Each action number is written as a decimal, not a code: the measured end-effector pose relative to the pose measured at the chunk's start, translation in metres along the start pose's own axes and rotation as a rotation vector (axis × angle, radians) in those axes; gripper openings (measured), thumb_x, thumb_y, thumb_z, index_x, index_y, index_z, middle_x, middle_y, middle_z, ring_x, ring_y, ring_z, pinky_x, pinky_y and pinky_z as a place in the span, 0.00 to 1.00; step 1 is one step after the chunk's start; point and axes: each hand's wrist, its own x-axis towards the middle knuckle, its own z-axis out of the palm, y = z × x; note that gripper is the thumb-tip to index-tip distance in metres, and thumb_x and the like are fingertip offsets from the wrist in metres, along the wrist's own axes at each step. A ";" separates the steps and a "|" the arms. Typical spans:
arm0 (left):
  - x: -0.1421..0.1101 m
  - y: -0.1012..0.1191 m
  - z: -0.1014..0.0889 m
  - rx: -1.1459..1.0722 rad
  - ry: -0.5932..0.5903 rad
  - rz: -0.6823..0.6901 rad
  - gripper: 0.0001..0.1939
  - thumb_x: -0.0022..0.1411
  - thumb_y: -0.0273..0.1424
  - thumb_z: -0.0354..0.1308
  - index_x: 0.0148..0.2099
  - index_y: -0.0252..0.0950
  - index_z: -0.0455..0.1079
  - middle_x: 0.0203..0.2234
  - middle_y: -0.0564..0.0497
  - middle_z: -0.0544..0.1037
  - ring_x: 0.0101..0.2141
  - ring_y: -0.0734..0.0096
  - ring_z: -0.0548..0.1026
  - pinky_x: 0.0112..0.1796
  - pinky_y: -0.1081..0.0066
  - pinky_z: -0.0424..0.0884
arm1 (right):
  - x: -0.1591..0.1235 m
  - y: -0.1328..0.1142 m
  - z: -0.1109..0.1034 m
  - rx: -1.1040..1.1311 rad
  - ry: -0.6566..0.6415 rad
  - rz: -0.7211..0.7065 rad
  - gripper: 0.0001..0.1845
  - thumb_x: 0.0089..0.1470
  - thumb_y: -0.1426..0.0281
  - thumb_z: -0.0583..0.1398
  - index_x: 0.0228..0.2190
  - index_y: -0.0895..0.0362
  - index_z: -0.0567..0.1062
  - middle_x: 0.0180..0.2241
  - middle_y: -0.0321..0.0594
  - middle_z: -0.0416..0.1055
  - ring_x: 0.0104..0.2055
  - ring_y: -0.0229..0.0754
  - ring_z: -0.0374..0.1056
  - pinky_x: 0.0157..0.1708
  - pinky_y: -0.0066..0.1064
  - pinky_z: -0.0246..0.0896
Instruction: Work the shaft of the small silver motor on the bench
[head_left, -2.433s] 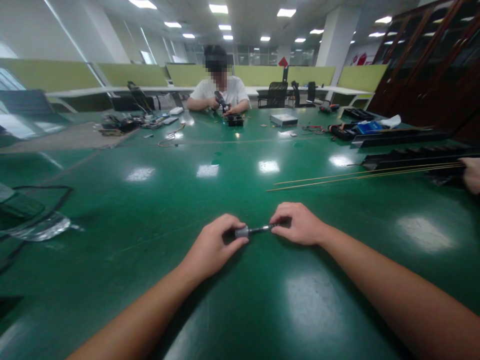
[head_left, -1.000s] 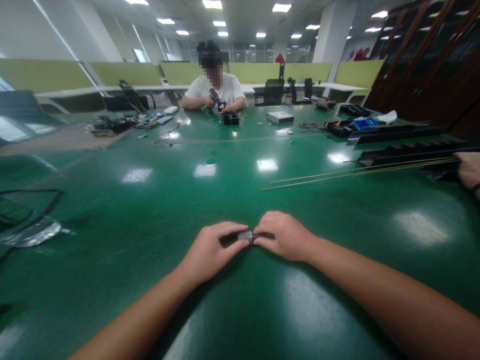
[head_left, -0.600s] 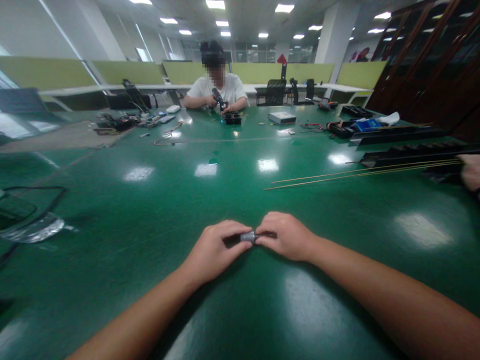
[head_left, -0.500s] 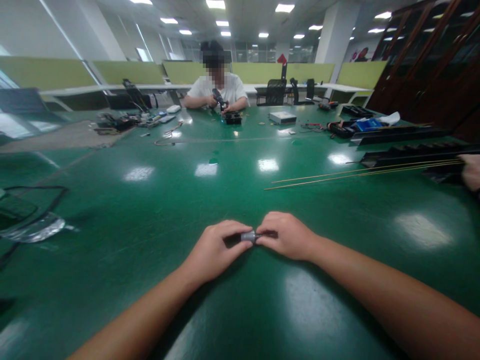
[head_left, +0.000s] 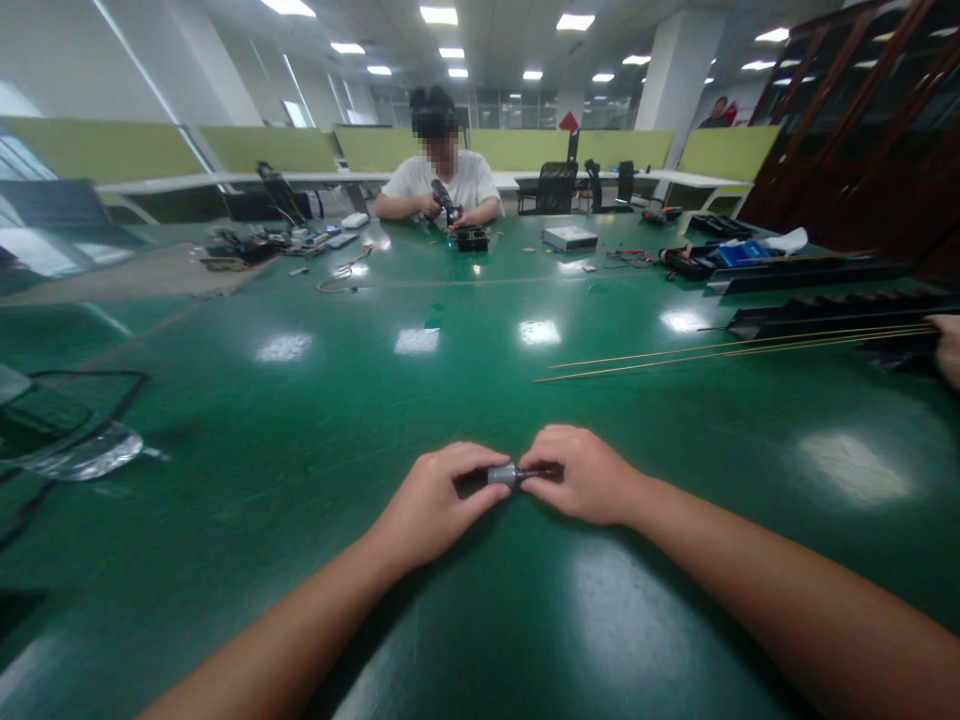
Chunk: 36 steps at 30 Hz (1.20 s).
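Just above the green tabletop, in the middle of the head view, my left hand pinches a short grey cylinder between thumb and fingers. A thin dark shaft extends to the right from this cylinder. My right hand is closed around the shaft close to the cylinder, thumb below and fingers above. The piece lies roughly level, its ends partly hidden by my hands. What kind of tool it is I cannot make out.
Long thin brass-coloured rods reach in from a hand at the right edge. Black metal channels lie behind them. Across the table a person holds a dark tool. A clear container stands left.
Since the oldest frame my right hand has shifted left along the shaft, up against the grey cylinder. My left hand keeps its hold. Over the last half second, only the camera view moves slightly.
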 end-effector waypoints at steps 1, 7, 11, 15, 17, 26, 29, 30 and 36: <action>0.000 0.000 0.000 0.004 0.001 0.002 0.10 0.61 0.31 0.63 0.46 0.40 0.78 0.41 0.50 0.82 0.42 0.64 0.79 0.46 0.66 0.73 | 0.000 0.000 0.000 -0.003 0.000 0.003 0.05 0.53 0.71 0.65 0.35 0.57 0.80 0.31 0.40 0.76 0.36 0.40 0.68 0.39 0.31 0.62; 0.000 0.001 0.000 0.029 0.021 -0.006 0.10 0.61 0.29 0.62 0.46 0.40 0.77 0.41 0.50 0.82 0.43 0.64 0.78 0.46 0.66 0.72 | 0.000 0.002 0.000 -0.023 0.023 0.024 0.05 0.53 0.71 0.65 0.34 0.57 0.80 0.31 0.40 0.76 0.35 0.40 0.68 0.38 0.31 0.61; 0.000 0.001 -0.001 0.029 0.028 -0.009 0.10 0.61 0.29 0.62 0.46 0.39 0.77 0.41 0.50 0.82 0.42 0.65 0.78 0.46 0.67 0.72 | 0.000 0.003 0.001 -0.022 0.028 0.028 0.05 0.53 0.70 0.65 0.34 0.57 0.79 0.31 0.40 0.75 0.35 0.40 0.68 0.38 0.31 0.61; -0.001 0.001 0.000 0.026 0.030 -0.007 0.10 0.61 0.29 0.62 0.46 0.40 0.77 0.41 0.51 0.82 0.42 0.65 0.78 0.46 0.67 0.72 | 0.000 0.003 0.001 -0.023 0.032 0.030 0.05 0.52 0.71 0.65 0.34 0.57 0.79 0.31 0.39 0.75 0.35 0.40 0.68 0.38 0.31 0.61; -0.001 0.000 0.000 0.030 0.036 -0.007 0.10 0.61 0.29 0.62 0.46 0.40 0.76 0.41 0.51 0.82 0.42 0.65 0.78 0.46 0.67 0.72 | 0.000 0.003 0.000 -0.028 0.035 0.031 0.05 0.52 0.71 0.65 0.34 0.57 0.79 0.31 0.39 0.75 0.35 0.40 0.68 0.38 0.32 0.61; -0.002 -0.005 -0.001 0.078 0.070 -0.013 0.11 0.62 0.29 0.62 0.47 0.40 0.76 0.42 0.51 0.81 0.43 0.65 0.77 0.46 0.66 0.71 | 0.001 0.006 -0.002 -0.024 0.045 0.058 0.04 0.52 0.72 0.64 0.33 0.57 0.79 0.31 0.40 0.75 0.35 0.40 0.68 0.38 0.32 0.62; -0.002 -0.006 -0.001 0.083 0.075 -0.013 0.11 0.62 0.30 0.62 0.47 0.41 0.76 0.42 0.52 0.81 0.43 0.65 0.78 0.46 0.67 0.72 | 0.001 0.007 -0.004 -0.031 0.048 0.056 0.04 0.52 0.72 0.64 0.33 0.57 0.79 0.31 0.40 0.75 0.35 0.41 0.68 0.38 0.32 0.62; -0.002 -0.006 -0.001 0.085 0.078 -0.014 0.11 0.62 0.30 0.62 0.47 0.41 0.76 0.42 0.52 0.81 0.43 0.65 0.78 0.46 0.67 0.72 | 0.001 0.008 -0.005 -0.034 0.048 0.055 0.04 0.52 0.72 0.64 0.33 0.57 0.79 0.31 0.40 0.75 0.35 0.41 0.68 0.39 0.32 0.62; -0.001 -0.006 -0.001 0.089 0.080 -0.023 0.11 0.61 0.31 0.62 0.47 0.41 0.76 0.42 0.51 0.81 0.43 0.64 0.78 0.46 0.66 0.72 | 0.000 0.013 -0.013 -0.051 0.044 0.076 0.04 0.49 0.74 0.64 0.31 0.57 0.79 0.29 0.39 0.74 0.34 0.40 0.67 0.37 0.32 0.62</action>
